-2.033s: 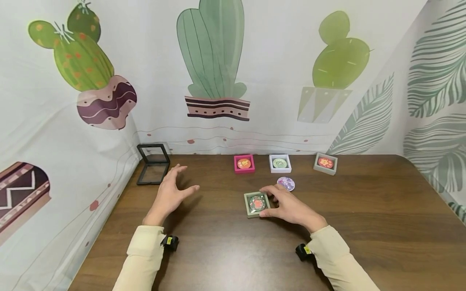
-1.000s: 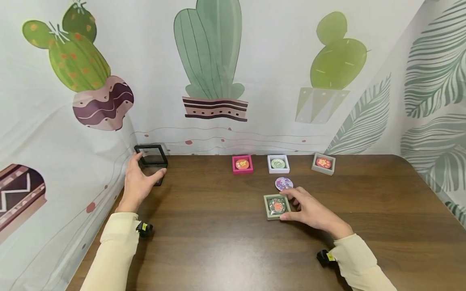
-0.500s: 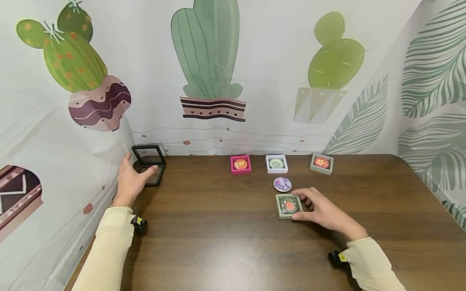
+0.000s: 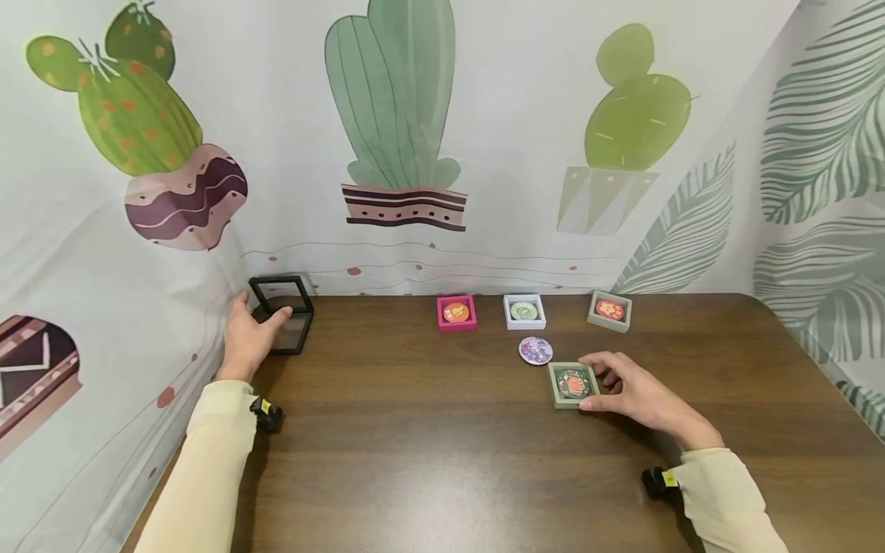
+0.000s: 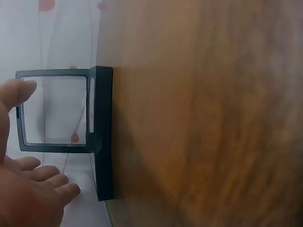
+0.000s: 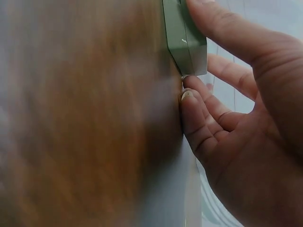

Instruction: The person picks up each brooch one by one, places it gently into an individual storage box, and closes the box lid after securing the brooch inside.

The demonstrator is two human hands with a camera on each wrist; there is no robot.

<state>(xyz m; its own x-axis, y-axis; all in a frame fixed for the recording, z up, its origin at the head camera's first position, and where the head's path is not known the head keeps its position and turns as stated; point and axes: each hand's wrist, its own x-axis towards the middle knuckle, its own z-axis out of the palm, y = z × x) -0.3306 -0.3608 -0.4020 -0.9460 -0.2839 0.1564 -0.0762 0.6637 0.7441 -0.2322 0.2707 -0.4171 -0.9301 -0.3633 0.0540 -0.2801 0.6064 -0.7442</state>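
Note:
My right hand [image 4: 639, 392] holds a green square display case [image 4: 565, 404] by its right edge, thumb in front and fingers behind. Inside the case is a dark round badge with a red design. In the right wrist view the thumb lies on the green case [image 6: 187, 52]; the lower fingers bend beside it. My left hand [image 4: 249, 338] is at the left side of a black display case [image 4: 306, 332], thumb and fingers spread apart. That case stands unfolded, its clear-windowed lid upright. In the left wrist view the thumb overlaps the lid's window [image 5: 54, 111]; I cannot tell whether it touches.
A purple round badge [image 4: 535, 351] lies just beyond the green case. Along the back edge sit a pink case [image 4: 457, 326], a white case [image 4: 525, 325] and a grey case [image 4: 608, 326], each with a badge inside. A cactus-print cloth [image 4: 512, 115] hangs behind the wooden table [image 4: 415, 430].
My right hand has slid the green case to the right, past the purple badge. My left hand has moved left from the table's middle side to the black case.

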